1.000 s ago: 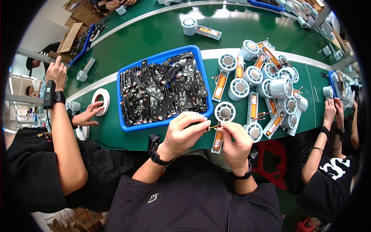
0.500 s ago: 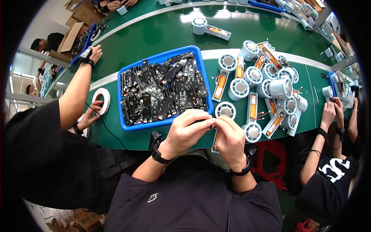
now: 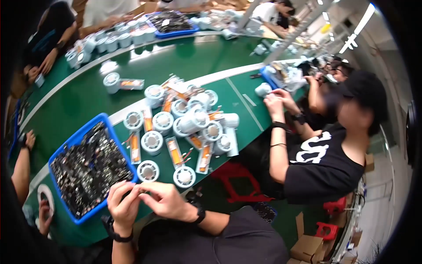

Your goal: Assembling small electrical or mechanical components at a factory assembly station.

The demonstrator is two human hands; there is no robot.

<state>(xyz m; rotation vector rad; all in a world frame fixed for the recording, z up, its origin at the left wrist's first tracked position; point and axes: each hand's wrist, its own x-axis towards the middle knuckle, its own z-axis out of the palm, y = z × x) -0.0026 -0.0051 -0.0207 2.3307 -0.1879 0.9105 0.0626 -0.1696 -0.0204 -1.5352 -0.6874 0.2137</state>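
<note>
My left hand (image 3: 121, 206) and my right hand (image 3: 165, 199) meet at the table's near edge, fingertips pinched together. Whatever lies between them is too small and covered to make out. Just left of them sits a blue tray (image 3: 121, 147) heaped with narrow black circuit boards (image 3: 90, 169). Right beyond my fingers stands a light-blue round housing (image 3: 148, 170) with a slotted ring on its face. Another such housing (image 3: 184, 177) lies to its right, joined to a pale narrow case (image 3: 175, 152) holding an orange-wrapped part and thin wires.
A pile of similar housings (image 3: 193, 119) covers the table ahead. One more (image 3: 111, 82) lies farther back. At left, another person's hand touches a white tape roll (image 3: 45, 193). A co-worker (image 3: 307, 145) sits at right, near a red stool (image 3: 239, 181).
My view has swung to the right and tilted, so the tray and housings appear farther left. My hands stay pinched together; the small dark thing glimpsed between them before is no longer distinct.
</note>
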